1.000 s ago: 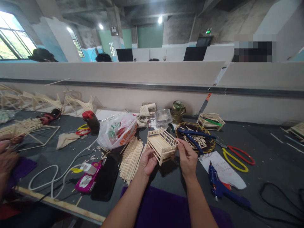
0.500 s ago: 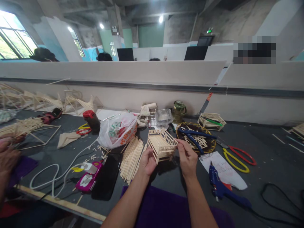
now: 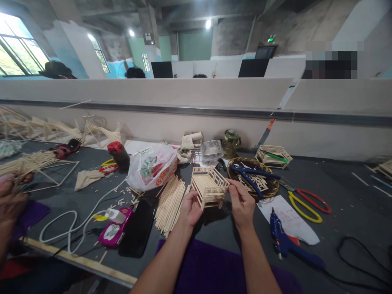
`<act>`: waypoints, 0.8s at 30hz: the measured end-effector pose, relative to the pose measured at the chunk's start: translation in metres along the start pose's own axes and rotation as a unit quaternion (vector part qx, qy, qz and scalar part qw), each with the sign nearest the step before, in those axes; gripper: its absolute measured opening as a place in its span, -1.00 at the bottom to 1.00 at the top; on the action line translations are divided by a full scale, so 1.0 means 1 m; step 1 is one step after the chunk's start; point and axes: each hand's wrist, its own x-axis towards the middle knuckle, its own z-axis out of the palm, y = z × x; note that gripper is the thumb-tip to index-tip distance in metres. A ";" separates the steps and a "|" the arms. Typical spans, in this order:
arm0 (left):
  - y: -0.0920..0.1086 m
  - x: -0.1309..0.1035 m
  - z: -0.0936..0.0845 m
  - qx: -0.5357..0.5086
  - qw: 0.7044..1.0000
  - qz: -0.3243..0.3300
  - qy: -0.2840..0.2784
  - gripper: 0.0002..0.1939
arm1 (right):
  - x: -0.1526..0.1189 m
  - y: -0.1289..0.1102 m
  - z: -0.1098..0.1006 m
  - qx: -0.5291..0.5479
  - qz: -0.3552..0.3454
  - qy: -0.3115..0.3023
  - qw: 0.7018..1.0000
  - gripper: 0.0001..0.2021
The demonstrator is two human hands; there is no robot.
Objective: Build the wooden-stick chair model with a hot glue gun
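Note:
A small model bed [image 3: 208, 185] made of wooden sticks, with railings round its slatted top, is held above the dark table. My left hand [image 3: 190, 208] grips its near left corner, fingers partly hidden under it. On the other side, my right hand [image 3: 241, 201] pinches at the right corner of the railing, thumb and forefinger pressed together. Just left of my left hand lies a pile of thin wooden sticks [image 3: 170, 204]. A blue glue gun [image 3: 283, 243] rests right of my right hand, beside a marked sheet of white paper [image 3: 295, 218].
Red-and-yellow-handled scissors [image 3: 306, 204] and a basket [image 3: 231, 185] with blue-handled pliers lie to the right. Behind are a plastic bag [image 3: 150, 169], a green jar [image 3: 231, 143] and another stick model [image 3: 273, 157]. A phone [image 3: 137, 228], a pink power strip [image 3: 115, 228] and a co-worker's hands [image 3: 12, 200] are left.
My hands and the model bed hold nearly the same position. The co-worker's hand at the left has shifted slightly.

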 end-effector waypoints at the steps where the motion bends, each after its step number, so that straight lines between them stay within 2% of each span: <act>1: -0.001 0.000 -0.001 0.001 1.000 0.003 0.002 -0.46 | 0.000 0.000 0.000 0.000 0.000 0.000 1.000 -0.75; 9: -0.007 -0.002 0.003 0.060 0.997 0.039 0.042 -0.58 | 0.000 0.001 0.000 0.017 0.011 0.001 1.000 -0.73; 12: -0.008 -0.002 0.005 0.050 0.997 0.046 0.042 -0.62 | 0.000 0.000 0.000 0.014 0.014 -0.004 1.000 -0.70; 18: -0.011 0.001 -0.001 0.027 0.995 0.056 0.078 -0.70 | -0.002 0.000 0.001 -0.004 0.012 0.008 1.000 -0.67; 21: -0.012 0.003 -0.003 0.022 0.994 0.066 0.081 -0.70 | -0.002 0.003 0.001 -0.006 0.035 0.023 0.999 -0.63; 24: -0.011 0.004 -0.002 0.011 0.994 0.074 0.082 -0.69 | -0.001 0.011 0.001 -0.001 0.087 0.038 0.996 -0.60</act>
